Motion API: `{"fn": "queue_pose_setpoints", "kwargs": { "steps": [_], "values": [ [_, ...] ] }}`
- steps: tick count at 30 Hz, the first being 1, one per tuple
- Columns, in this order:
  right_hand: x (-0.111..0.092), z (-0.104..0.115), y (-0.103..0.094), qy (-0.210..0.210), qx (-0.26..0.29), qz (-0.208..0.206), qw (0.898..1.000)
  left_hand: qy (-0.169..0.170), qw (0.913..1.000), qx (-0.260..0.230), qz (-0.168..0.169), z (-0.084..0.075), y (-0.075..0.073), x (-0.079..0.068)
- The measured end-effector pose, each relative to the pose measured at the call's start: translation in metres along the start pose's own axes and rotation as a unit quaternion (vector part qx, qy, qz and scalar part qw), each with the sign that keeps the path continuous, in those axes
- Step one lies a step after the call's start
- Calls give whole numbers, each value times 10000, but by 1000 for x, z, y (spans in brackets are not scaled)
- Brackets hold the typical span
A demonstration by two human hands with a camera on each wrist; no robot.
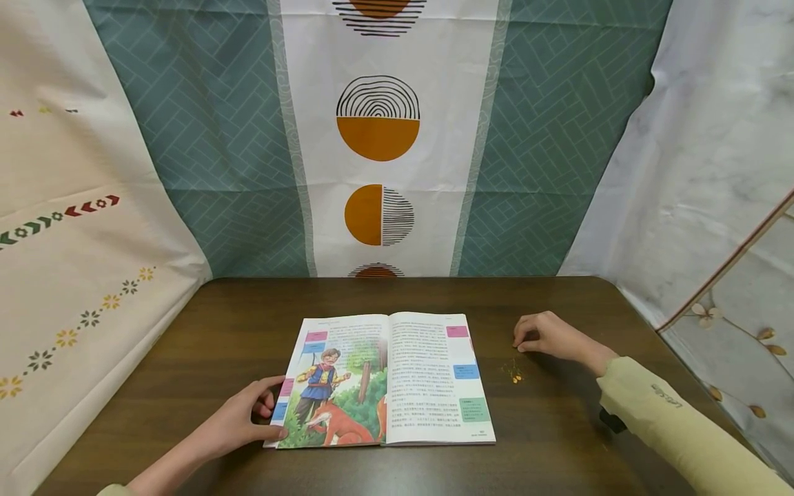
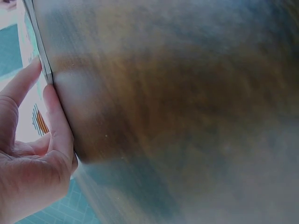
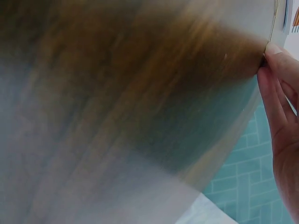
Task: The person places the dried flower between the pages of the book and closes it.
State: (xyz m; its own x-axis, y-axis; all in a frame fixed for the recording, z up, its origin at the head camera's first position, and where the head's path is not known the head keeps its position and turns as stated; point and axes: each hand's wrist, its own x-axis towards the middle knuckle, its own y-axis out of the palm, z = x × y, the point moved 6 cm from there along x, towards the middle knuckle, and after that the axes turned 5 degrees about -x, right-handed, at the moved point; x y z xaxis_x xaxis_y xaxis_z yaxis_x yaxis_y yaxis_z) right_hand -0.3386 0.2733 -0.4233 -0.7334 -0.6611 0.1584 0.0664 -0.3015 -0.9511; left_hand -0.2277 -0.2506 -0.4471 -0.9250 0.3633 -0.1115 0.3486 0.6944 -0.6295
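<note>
An open illustrated book (image 1: 428, 379) lies on the dark wooden table, with a person and a fox pictured on its left page. My left hand (image 1: 238, 417) holds the book's left edge, thumb over the lower corner and index finger farther up the side. In the left wrist view, the thumb and a fingertip meet the book's edge (image 2: 41, 44). To the right of the book, my right hand (image 1: 548, 335) pinches the thin stem of a small sprig with yellow flowers (image 1: 516, 375). The sprig's stem (image 3: 273, 28) shows at the fingertips in the right wrist view.
Brown tabletop (image 1: 236, 310) surrounds the book. A green and white patterned curtain (image 1: 384, 172) hangs behind the table's far edge. Light cloths hang at the left (image 1: 74, 227) and right (image 1: 701, 172) sides.
</note>
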Motion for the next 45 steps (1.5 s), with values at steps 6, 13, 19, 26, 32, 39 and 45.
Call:
{"fn": "queue_pose_setpoints", "kwargs": {
  "steps": [6,13,19,26,32,39,45],
  "values": [
    [2,4,-2,-189,-173,-91,9996,18,10000,-31,17,-2,-2,1],
    [-1,6,-2,-272,-218,-195,9992,-41,10000,17,22,-3,-3,3],
    [-3,8,-2,-286,-320,-315,9986,-18,10000,39,16,-3,-3,3],
    [-3,11,-4,-148,-480,-279,9983,12,10000,-7,27,-3,-3,2],
    [1,12,-2,0,-620,-131,9980,6,10000,-13,25,-1,-3,0],
    [13,14,-5,113,-784,69,9968,-37,9999,-79,55,0,0,-1],
    [29,24,-18,265,-958,34,9950,-71,9999,-63,44,-1,0,-1]
  ]
}}
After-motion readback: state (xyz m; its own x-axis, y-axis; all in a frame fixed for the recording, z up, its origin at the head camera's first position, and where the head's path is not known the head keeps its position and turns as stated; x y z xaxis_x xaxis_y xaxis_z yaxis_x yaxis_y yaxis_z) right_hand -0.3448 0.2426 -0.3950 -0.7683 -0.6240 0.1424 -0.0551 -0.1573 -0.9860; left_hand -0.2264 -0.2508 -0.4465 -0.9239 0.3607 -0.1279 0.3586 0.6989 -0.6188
